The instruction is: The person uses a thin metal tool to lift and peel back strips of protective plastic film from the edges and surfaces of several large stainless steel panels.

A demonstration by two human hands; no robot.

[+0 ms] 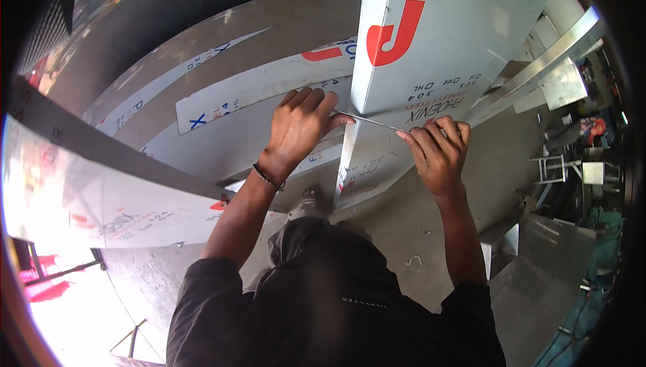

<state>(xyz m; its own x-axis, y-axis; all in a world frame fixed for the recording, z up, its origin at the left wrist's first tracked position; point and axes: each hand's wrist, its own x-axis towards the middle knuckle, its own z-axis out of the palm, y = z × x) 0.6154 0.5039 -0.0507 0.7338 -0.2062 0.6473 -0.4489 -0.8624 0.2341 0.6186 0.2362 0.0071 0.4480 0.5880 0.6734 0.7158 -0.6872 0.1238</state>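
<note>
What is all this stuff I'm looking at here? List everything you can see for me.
folded metal sheet: one, white film with red and blue print, upright at top centre, both hands at its crease
flat metal sheets: several, white film over grey metal, spread on the floor to the left
large sheet: one, white and glaring, at the left edge
metal channel lengths: a few, silver, leaning at upper right
workshop clutter: count unclear, mixed colours, far right
concrete floor: one, grey, below the hands
foot in sandal: one, on the floor between the arms
bead bracelet: one, dark, on the left wrist
left hand: gripping the crease edge
right hand: gripping the same edge
</note>
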